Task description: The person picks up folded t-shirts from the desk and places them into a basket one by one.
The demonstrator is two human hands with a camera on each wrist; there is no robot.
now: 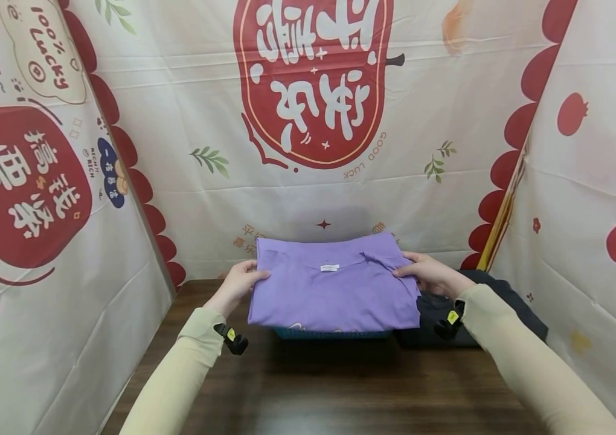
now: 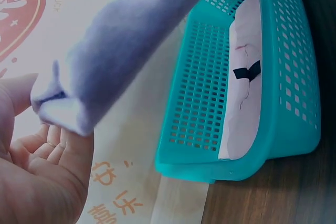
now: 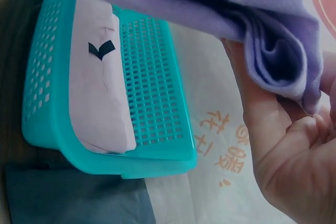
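A folded purple shirt (image 1: 335, 296) with a white neck label is held up between both hands, above a teal plastic basket (image 2: 273, 129). My left hand (image 1: 240, 281) pinches its left edge, thumb on the front. The right hand (image 1: 430, 273) grips the opposite edge the same way. In the right wrist view, rolled layers of the shirt (image 3: 278, 56) show at the fingers. Inside the basket, along its near wall, lies a folded pale pink garment (image 2: 244, 114) with a black mark. From the head view the shirt hides most of the basket.
Dark folded clothing (image 1: 503, 308) lies on the table right of the basket, beneath the right forearm. A brown wooden table (image 1: 308, 386) spans the front. Printed cloth walls (image 1: 340, 205) rise behind and on both sides, close to the basket's far side.
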